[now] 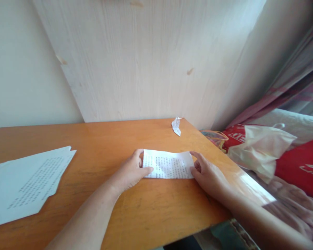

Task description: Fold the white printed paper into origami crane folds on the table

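Note:
A folded strip of printed white paper [168,164] lies on the orange wooden table [99,146]. My left hand [131,171] pinches the strip's left end, thumb on top and fingers curled at its edge. At the strip's right end rests my right hand [206,175], its fingertips pressed on the paper's edge. A small folded paper figure [176,125] stands at the table's far edge, apart from both hands.
Printed white sheets [26,182] lie at the table's left. A pale wooden board [146,59] leans against the wall behind. Past the table's right edge sit a plastic bag [259,147], red fabric [299,166] and bedding.

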`<state>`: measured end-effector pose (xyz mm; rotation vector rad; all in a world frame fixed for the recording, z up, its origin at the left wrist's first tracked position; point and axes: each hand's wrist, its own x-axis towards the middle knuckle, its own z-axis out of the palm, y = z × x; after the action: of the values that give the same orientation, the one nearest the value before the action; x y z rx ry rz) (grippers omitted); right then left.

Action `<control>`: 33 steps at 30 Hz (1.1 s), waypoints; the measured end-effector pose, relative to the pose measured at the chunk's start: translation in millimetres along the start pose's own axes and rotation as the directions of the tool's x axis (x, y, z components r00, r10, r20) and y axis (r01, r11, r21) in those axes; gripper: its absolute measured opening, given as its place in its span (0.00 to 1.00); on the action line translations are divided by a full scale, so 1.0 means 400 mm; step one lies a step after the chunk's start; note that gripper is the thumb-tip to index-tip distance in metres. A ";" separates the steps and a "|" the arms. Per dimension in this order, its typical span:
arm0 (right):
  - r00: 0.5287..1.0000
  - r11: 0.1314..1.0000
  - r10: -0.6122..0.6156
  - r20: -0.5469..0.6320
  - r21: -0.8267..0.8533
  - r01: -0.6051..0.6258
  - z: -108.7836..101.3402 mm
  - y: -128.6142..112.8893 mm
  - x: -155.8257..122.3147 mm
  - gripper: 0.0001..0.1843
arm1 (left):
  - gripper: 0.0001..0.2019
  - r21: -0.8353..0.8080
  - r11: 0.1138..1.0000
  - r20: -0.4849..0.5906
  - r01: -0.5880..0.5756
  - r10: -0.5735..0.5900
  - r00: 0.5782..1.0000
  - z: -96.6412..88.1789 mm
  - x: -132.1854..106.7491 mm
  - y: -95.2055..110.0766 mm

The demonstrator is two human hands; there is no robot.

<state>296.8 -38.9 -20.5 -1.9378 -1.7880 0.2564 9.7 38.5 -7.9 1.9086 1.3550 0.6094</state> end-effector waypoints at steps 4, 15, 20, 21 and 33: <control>1.000 0.999 -0.021 0.013 -0.039 0.021 -0.002 -0.005 0.000 0.28 | 0.32 0.367 0.916 -0.246 -0.161 0.262 0.933 0.007 -0.004 0.024; 0.984 0.965 -0.181 -0.003 -0.193 0.177 -0.008 -0.004 -0.003 0.18 | 0.17 0.332 0.716 0.225 -0.614 0.572 0.789 0.062 -0.013 0.019; 0.920 0.913 -0.391 0.012 -0.124 0.389 -0.011 0.000 0.002 0.17 | 0.21 0.338 0.728 0.226 -0.596 0.552 0.802 0.053 -0.017 0.024; 0.914 0.908 -0.405 0.020 -0.113 0.404 -0.009 0.004 0.003 0.16 | 0.21 0.344 0.724 0.233 -0.598 0.551 0.801 0.053 -0.018 0.025; 0.891 0.884 -0.439 0.116 -0.124 0.451 -0.034 0.008 -0.038 0.18 | 0.19 0.390 0.738 0.217 -0.550 0.507 0.834 0.041 -0.019 0.020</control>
<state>303.8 -56.6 -13.1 -1.5607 -2.3049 0.0470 23.5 25.2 -12.0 2.7041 0.9173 0.4872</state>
